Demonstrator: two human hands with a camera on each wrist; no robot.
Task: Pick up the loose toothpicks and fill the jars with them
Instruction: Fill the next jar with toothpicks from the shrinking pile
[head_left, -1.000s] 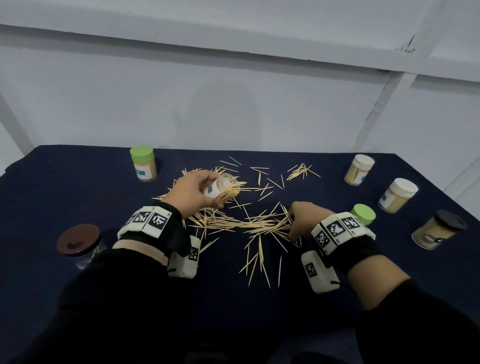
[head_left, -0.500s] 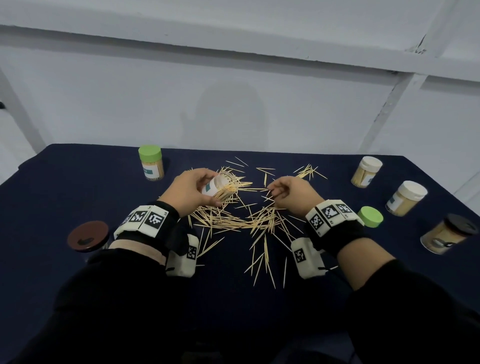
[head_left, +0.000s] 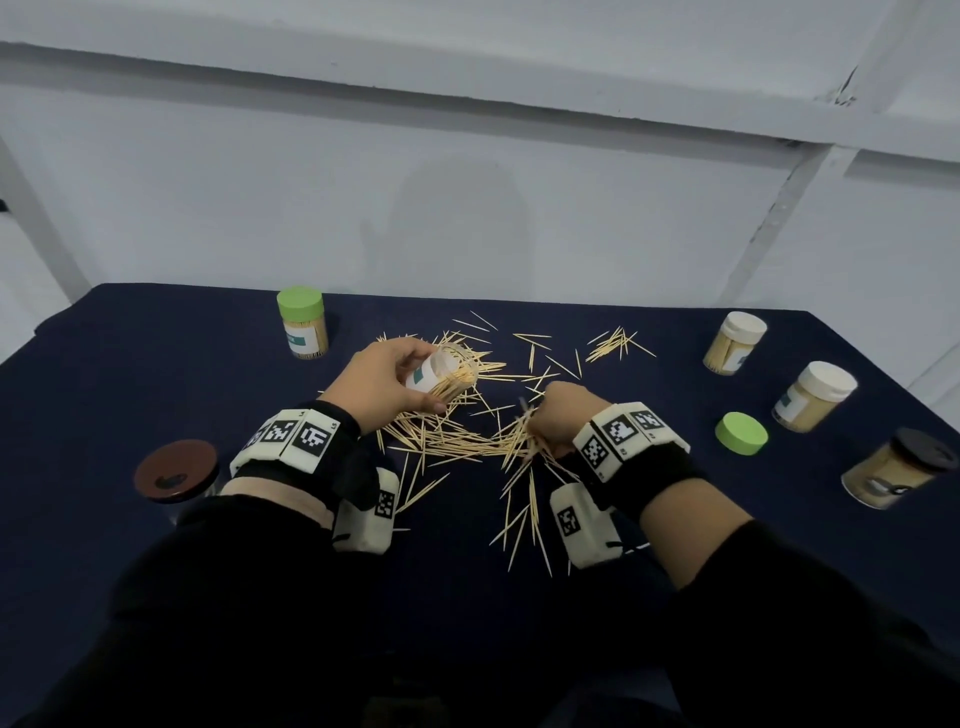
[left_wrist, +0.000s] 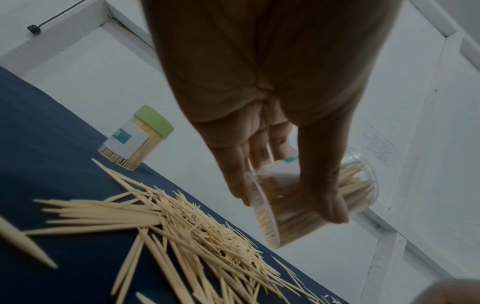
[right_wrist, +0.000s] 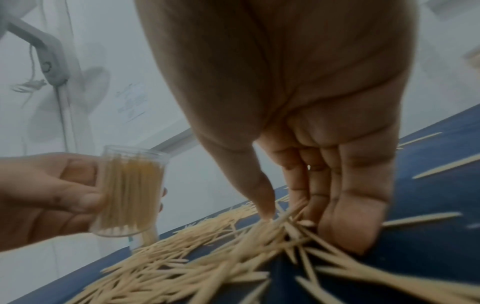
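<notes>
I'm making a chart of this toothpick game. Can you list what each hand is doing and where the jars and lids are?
left hand: grips open jar, tilted, part full
right hand: gathers toothpicks on the cloth
green-lid jar: closed, far left
loose green lid: on the cloth, right
white-lid jars: closed, right
black-lid jar: closed, right edge
brown-lid jar: near left

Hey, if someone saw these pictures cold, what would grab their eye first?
The pale wooden toothpicks strewn across the middle of the dark blue table. Above them the left hand holds an open clear plastic jar tilted and partly filled, while the right hand gathers a bunch from the pile.
</notes>
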